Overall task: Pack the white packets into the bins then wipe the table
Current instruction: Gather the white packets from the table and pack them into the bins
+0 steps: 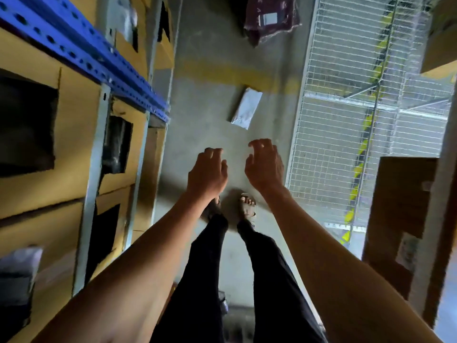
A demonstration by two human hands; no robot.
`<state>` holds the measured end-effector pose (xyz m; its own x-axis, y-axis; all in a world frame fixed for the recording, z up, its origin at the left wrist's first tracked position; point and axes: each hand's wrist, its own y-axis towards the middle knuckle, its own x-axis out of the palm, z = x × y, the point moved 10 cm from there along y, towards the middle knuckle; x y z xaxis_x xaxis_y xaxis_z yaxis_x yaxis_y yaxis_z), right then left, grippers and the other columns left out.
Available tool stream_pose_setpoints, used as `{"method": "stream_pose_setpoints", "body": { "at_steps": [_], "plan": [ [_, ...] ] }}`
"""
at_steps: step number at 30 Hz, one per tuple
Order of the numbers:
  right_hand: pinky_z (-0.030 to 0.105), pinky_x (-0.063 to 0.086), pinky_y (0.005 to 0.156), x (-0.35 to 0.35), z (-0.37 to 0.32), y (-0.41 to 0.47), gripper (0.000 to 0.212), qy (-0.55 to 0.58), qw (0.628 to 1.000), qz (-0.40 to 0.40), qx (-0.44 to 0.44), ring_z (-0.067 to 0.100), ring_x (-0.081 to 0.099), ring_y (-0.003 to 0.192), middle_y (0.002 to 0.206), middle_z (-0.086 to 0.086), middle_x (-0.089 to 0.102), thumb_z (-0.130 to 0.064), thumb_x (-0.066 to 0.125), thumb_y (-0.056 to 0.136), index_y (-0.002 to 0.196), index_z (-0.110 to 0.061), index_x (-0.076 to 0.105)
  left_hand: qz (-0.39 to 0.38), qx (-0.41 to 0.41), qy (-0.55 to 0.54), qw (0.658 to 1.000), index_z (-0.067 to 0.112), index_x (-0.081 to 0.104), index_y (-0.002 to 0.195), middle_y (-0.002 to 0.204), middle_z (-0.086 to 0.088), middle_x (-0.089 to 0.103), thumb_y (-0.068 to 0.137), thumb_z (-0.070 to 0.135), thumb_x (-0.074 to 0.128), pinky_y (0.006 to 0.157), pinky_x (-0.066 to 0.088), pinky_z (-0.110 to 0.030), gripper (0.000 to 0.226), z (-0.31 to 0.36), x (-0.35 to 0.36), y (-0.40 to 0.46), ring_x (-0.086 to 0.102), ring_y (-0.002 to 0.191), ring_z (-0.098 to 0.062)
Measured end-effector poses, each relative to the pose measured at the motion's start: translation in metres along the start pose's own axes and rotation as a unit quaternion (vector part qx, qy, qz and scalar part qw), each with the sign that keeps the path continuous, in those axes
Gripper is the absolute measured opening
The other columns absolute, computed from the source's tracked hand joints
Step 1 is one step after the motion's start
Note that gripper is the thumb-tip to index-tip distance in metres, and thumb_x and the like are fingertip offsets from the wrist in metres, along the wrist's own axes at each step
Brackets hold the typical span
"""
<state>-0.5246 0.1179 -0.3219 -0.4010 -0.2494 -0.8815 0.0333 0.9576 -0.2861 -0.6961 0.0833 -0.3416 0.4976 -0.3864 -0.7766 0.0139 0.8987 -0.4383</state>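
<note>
White packet [246, 108]: one, flat, oblong, lying alone on the grey concrete floor [210, 100], ahead of both hands and touched by neither; a faded yellow floor stripe [222, 75] runs just behind it.

Left hand [207, 172]: bare, arm stretched forward and down; fingers loosely curled, spread, holding nothing; well short of the packet.

Right hand [265, 165]: bare, arm stretched likewise; fingers bent claw-like and apart, empty; nearer the packet than the left, not in contact.

Person: dark trousers [267, 273]; open sandals, the right one [247, 206] plainly seen, the left partly hidden behind the left wrist; standing on the floor directly below the hands.

Shelving, left side: blue perforated beams [81, 49] on grey steel uprights [95, 184]; cardboard bins [71, 134] with dark cut-out openings stacked in rows; contents too dark to tell.

Wire-mesh panel [346, 120]: white, upright, right of the packet; black-and-yellow hazard tape visible through it.

Maroon bag [270, 17]: with a pale label, on the floor at far end.

Cardboard box [400, 211]: brown, right edge, near the mesh.
</note>
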Motion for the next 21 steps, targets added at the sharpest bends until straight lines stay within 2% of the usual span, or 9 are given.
{"method": "stream_pose_setpoints", "body": {
  "at_steps": [6, 10, 14, 21],
  "plan": [
    [0.046, 0.054, 0.083, 0.055, 0.048, 0.052, 0.038, -0.002, 0.999, 0.038, 0.017, 0.032, 0.060, 0.110, 0.130, 0.004, 0.060, -0.009, 0.067, 0.088, 0.125, -0.020, 0.066, -0.018, 0.024, 0.018, 0.999, 0.014, 0.054, 0.140, 0.132, -0.012, 0.057, 0.107, 0.029, 0.049, 0.088, 0.055, -0.049, 0.037, -0.018, 0.058, 0.065, 0.054, 0.121, -0.032],
    [0.047, 0.055, 0.082, 0.126, 0.095, 0.094, 0.042, -0.030, 0.999, 0.029, 0.013, 0.031, 0.058, 0.111, 0.136, 0.003, 0.056, -0.013, 0.067, 0.089, 0.130, -0.021, 0.061, -0.021, 0.027, 0.026, 0.999, 0.016, 0.056, 0.139, 0.133, -0.009, 0.057, 0.106, 0.028, 0.050, 0.085, 0.054, -0.047, 0.035, -0.040, 0.129, 0.120, 0.053, 0.122, -0.030],
    [0.049, 0.055, 0.086, 0.203, 0.146, 0.141, 0.044, -0.041, 0.999, 0.026, 0.008, 0.032, 0.056, 0.117, 0.142, 0.008, 0.052, -0.015, 0.067, 0.091, 0.133, -0.018, 0.059, -0.036, 0.028, 0.054, 0.997, 0.017, 0.056, 0.140, 0.137, -0.008, 0.056, 0.107, 0.029, 0.049, 0.084, 0.053, -0.047, 0.036, -0.066, 0.213, 0.187, 0.053, 0.125, -0.030],
    [0.050, 0.055, 0.097, 0.316, 0.232, 0.224, 0.045, -0.038, 0.999, 0.016, 0.016, 0.032, 0.052, 0.128, 0.152, 0.008, 0.046, -0.023, 0.064, 0.096, 0.140, -0.020, 0.054, -0.038, 0.045, 0.065, 0.996, 0.014, 0.054, 0.142, 0.142, -0.011, 0.053, 0.106, 0.027, 0.050, 0.092, 0.053, -0.050, 0.038, -0.099, 0.341, 0.304, 0.051, 0.130, -0.034]
  ]
}}
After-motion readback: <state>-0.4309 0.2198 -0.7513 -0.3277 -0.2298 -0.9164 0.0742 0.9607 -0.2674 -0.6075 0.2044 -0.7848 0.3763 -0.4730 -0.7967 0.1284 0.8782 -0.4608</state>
